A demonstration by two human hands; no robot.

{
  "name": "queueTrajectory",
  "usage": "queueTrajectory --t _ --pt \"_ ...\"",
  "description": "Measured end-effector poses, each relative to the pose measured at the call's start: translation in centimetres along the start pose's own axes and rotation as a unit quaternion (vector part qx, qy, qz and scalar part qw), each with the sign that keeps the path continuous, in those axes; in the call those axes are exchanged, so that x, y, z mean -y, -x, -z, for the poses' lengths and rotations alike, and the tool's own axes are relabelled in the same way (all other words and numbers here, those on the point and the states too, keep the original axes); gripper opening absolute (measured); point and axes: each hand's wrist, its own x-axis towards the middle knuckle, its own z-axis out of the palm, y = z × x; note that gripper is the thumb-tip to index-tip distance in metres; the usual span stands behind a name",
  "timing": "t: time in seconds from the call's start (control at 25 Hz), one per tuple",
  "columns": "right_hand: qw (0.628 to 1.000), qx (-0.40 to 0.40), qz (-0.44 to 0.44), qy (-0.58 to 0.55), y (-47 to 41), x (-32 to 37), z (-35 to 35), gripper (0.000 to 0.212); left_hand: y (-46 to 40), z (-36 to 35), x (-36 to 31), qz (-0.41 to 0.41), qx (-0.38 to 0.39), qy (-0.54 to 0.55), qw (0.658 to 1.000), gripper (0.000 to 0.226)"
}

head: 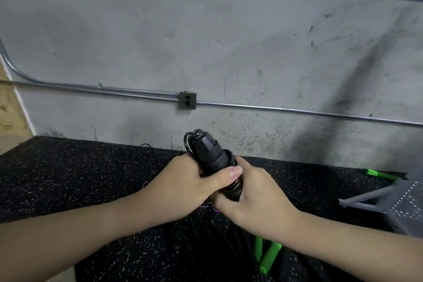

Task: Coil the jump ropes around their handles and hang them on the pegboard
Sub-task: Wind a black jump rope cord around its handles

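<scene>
Head view: at centre my left hand [183,181] and right hand [254,192] clench their fingers round the black jump rope handles [211,155], cord coiled on them; green handles [266,256] lie at five o'clock on the floor mat [68,178].

At the centre of the frame, the left hand [183,181] and right hand [256,194] both grip black jump rope handles [210,155] wound with black cord, above a speckled black mat [68,178]. Green handles [266,256] lie at lower right, a grey pegboard [405,204] at the right edge. A metal pipe [91,89] crosses the grey wall [183,30] to an outlet box [187,100].
</scene>
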Motion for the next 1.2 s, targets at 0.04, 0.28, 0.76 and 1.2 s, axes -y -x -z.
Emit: queueTrajectory --t 0.04,0.28,0.76,1.2 --pt "0.997 0.053 -0.005 -0.052 -0.2 0.0 0.3 0.040 0.1 0.3 0.1 -0.005 0.021 0.003 1.000 0.037" --pt "0.756 0.470 -0.127 -0.437 -0.4 -0.2 2.6 0.016 0.6 1.3 -0.8 -0.027 0.165 0.084 0.982 0.019" --pt "0.913 0.170 -0.107 -0.355 -0.9 0.4 2.7 0.023 -0.1 1.9 0.3 0.046 0.047 -0.091 0.994 0.093" --pt "0.970 -0.012 -0.044 -0.238 -0.9 0.7 -0.6 0.015 -0.3 0.0 -0.8 0.053 -0.071 -0.073 0.993 0.064"
